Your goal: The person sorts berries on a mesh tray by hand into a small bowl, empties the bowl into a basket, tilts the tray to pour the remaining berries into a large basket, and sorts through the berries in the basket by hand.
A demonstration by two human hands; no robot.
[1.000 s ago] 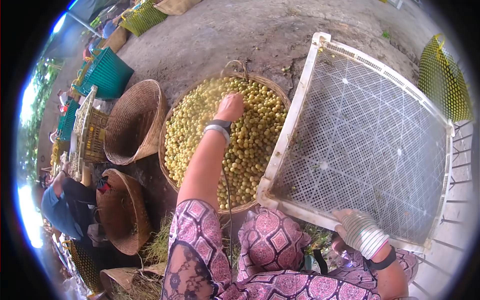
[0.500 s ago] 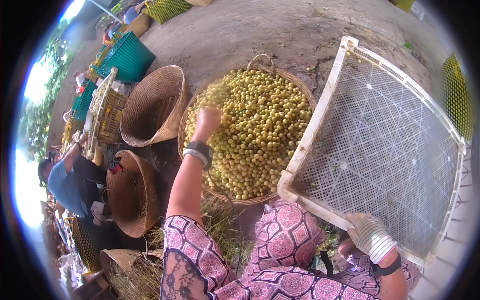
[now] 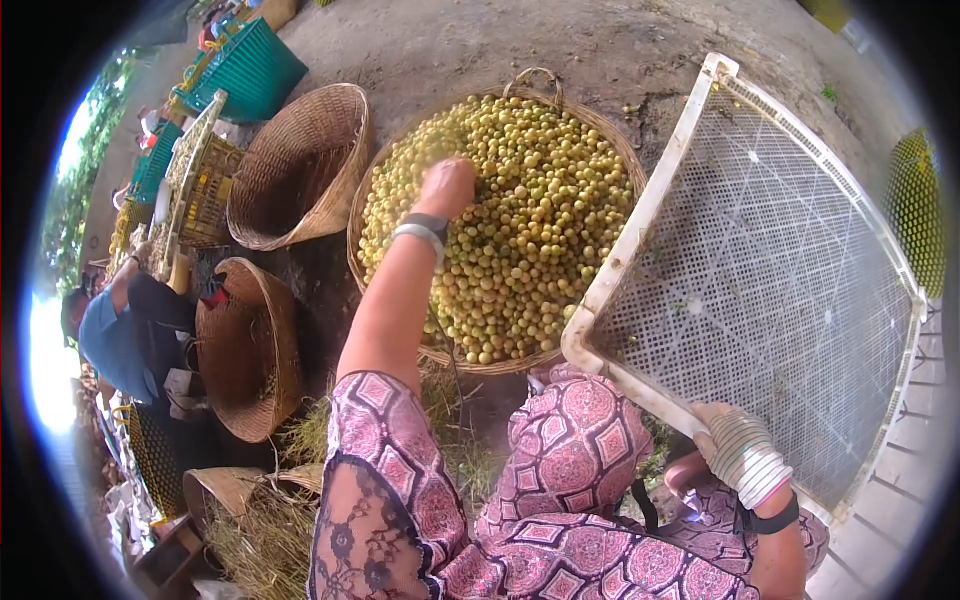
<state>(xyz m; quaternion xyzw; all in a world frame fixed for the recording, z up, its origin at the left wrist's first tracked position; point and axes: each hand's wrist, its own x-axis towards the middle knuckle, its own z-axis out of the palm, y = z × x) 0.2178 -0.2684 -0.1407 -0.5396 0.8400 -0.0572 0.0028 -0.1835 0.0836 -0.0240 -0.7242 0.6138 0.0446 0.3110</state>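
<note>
A round woven basket (image 3: 640, 165) stands before me, heaped with small round yellow-green fruits (image 3: 540, 220). My left hand (image 3: 450, 188) is down on the left part of the heap, fingers curled closed; whatever they hold is hidden. At the right, my right hand (image 3: 742, 455), with several pale bands around it, grips the near edge of a white-framed mesh tray (image 3: 640, 235). The tray is tilted beside the basket, and only a few bits of debris lie on its mesh.
Two woven baskets, one upper (image 3: 300, 165) and one lower (image 3: 250, 350), stand on the left. Beyond them are a green plastic basket (image 3: 245, 70) and a person in a blue shirt (image 3: 125, 345). Dry straw (image 3: 265, 545) lies at lower left; a yellow netted sack (image 3: 915, 210) is far right.
My left hand has moved farther out and toward the middle across the fruit heap. My right hand keeps its grip on the tray. The whole view has shifted slightly.
</note>
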